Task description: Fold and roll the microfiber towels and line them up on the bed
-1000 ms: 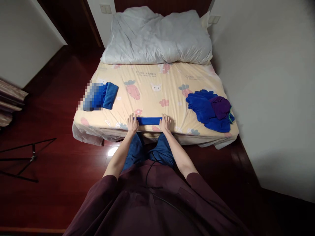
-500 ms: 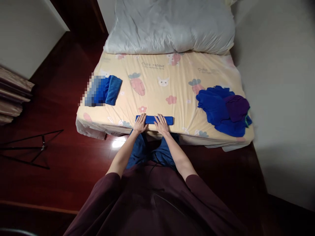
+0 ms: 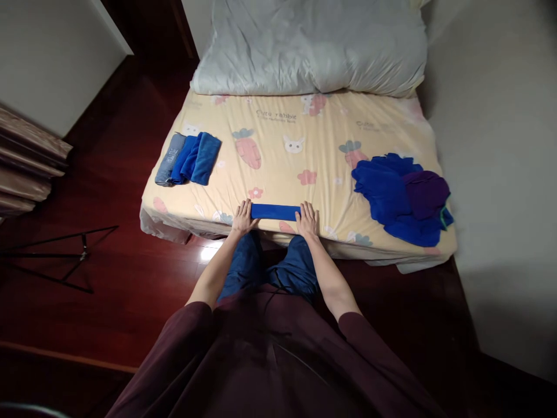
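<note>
Here, on the bed's [image 3: 326, 133] patterned near edge, the left hand [image 3: 242, 219] and right hand [image 3: 307, 220] press a folded blue cloth's [image 3: 276, 212] ends; dark-red floor [image 3: 130, 273] surrounds; grey wall [image 3: 500, 174] right.

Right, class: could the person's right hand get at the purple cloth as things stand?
Probably yes: the purple cloth lies uncovered on top of the blue pile, and nothing stands between. The right hand, though, is on the folded blue strip.

Home bedroom | bed [image 3: 322, 142] with rabbit-print sheet | rumpled grey quilt [image 3: 304, 49] | curtain [image 3: 30, 162]
</note>
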`<move>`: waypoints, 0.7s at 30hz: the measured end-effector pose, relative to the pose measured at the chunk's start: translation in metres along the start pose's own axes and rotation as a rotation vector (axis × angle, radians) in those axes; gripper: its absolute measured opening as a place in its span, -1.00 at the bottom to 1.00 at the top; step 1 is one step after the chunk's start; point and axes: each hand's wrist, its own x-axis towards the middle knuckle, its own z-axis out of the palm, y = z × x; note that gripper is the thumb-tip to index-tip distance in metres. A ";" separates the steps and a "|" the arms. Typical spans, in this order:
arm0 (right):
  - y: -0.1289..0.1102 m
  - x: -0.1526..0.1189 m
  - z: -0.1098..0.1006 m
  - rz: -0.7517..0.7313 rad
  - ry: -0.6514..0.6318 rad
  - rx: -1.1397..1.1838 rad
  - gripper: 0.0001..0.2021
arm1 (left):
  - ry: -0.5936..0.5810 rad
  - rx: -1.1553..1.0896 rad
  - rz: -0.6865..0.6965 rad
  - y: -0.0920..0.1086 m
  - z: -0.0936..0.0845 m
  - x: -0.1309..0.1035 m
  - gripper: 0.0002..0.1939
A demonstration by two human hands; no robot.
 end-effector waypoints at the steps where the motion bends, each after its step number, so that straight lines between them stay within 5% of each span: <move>1: 0.004 0.001 -0.004 0.049 -0.008 0.019 -0.41 | -0.010 -0.008 -0.010 -0.002 -0.002 -0.001 -0.10; 5: 0.021 -0.007 -0.026 0.192 0.013 0.188 -0.43 | -0.116 -0.038 -0.034 -0.021 -0.018 -0.003 -0.13; 8: 0.030 -0.026 -0.036 0.330 0.192 0.422 -0.42 | -0.211 -0.059 -0.042 -0.044 -0.037 -0.004 -0.19; 11: 0.024 -0.050 -0.032 0.563 0.306 0.764 -0.51 | -0.174 -0.025 -0.060 -0.055 -0.057 0.000 -0.27; 14: 0.001 -0.062 -0.020 0.765 0.172 1.218 -0.72 | -0.139 0.021 -0.004 -0.042 -0.070 0.018 -0.36; 16: -0.016 -0.060 -0.014 0.846 0.051 1.463 -0.84 | -0.229 0.040 0.064 -0.024 -0.072 0.038 -0.42; 21: -0.041 -0.036 -0.014 0.957 -0.020 1.586 -0.87 | -0.500 0.047 0.142 0.016 -0.059 0.089 -0.50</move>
